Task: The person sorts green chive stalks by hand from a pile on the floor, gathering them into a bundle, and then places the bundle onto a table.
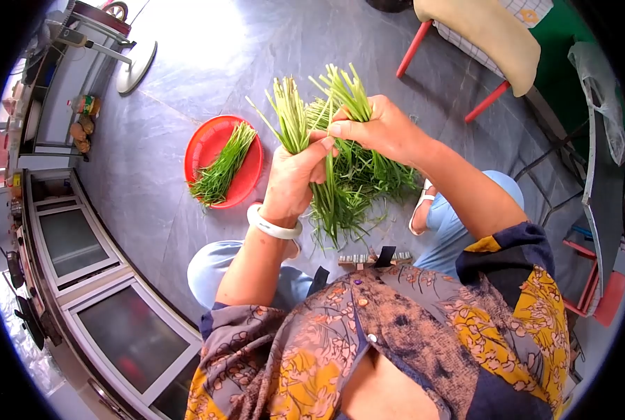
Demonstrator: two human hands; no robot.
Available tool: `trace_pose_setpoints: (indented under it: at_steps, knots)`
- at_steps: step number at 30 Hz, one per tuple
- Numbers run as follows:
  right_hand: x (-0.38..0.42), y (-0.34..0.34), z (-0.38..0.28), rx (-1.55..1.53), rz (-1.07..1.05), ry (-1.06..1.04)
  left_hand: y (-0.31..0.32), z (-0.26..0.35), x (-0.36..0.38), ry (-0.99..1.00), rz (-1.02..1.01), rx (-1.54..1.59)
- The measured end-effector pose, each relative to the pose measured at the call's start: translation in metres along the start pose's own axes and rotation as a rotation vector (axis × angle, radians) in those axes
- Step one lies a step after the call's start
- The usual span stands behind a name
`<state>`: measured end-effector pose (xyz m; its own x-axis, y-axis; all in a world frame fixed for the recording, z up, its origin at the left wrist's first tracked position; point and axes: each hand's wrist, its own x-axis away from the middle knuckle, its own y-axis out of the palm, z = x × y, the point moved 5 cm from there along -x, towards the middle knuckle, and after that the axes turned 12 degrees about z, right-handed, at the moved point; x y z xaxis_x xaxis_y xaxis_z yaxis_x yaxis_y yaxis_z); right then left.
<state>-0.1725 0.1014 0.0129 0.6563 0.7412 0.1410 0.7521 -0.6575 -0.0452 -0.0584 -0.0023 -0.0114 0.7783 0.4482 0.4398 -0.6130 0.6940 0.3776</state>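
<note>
My left hand [300,171] is closed round a bunch of garlic chives [290,115], pale stem ends up and green leaves hanging below. Beside it, my right hand [379,129] grips a second bunch of chives [347,91], also with the cut stems pointing up. The fingertips of both hands nearly meet at a few thin stalks between the bunches. Under the hands, a loose heap of green chives [375,175] lies on the floor between my feet. On a red plate [195,148] to the left rests another bundle of chives [225,164].
Glass-fronted cabinets [127,336] run along the left, with a round-based stand [137,66] further back. A bottle [86,105] stands by the wall. At the upper right is a red-legged chair [414,49]; a table edge [592,189] is at the right.
</note>
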Motion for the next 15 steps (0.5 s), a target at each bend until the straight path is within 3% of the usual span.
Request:
trace_pose_setpoints:
  at_steps: [8,15]
  knots:
    - [-0.001,-0.012,-0.010,0.274,0.181,-0.241,-0.004,0.004,0.003,0.011,0.028,-0.009]
    - [-0.014,-0.030,0.001,0.226,0.334,-0.158,-0.005,0.003,0.003,-0.021,0.009,0.019]
